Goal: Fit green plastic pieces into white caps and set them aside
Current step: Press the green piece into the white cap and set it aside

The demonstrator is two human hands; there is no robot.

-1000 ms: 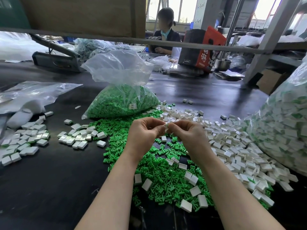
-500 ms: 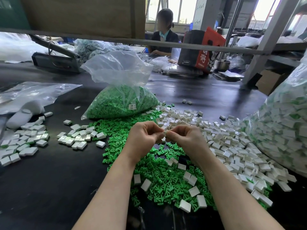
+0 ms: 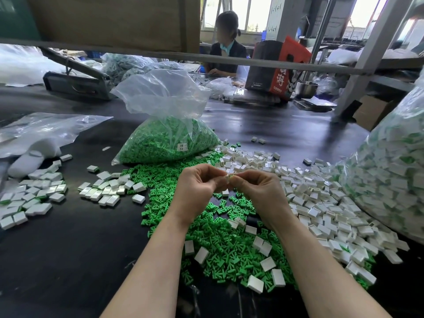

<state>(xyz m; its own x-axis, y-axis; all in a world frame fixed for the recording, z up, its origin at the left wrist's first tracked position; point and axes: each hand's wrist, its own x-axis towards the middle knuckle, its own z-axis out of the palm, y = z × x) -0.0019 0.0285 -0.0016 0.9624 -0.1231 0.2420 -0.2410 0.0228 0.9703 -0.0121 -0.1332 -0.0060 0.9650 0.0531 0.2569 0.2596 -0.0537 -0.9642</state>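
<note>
My left hand (image 3: 197,189) and my right hand (image 3: 259,191) meet above the middle of the black table. Between their fingertips they pinch a small white cap (image 3: 227,177) with a bit of a green piece (image 3: 232,177) showing beside it. Loose green plastic pieces (image 3: 213,239) lie heaped under my hands. A spread of empty white caps (image 3: 321,203) lies to the right. Finished caps sit in small groups at the left (image 3: 107,191) and far left (image 3: 29,198).
A clear bag of green pieces (image 3: 167,138) stands behind my hands. A large bag of finished caps (image 3: 390,175) fills the right side. Plastic bags (image 3: 41,134) lie at the left. A metal bar (image 3: 206,58) crosses overhead; a person sits beyond it.
Both hands have stayed together at the same spot, working the cap and green piece between the fingertips; the view has shifted slightly.
</note>
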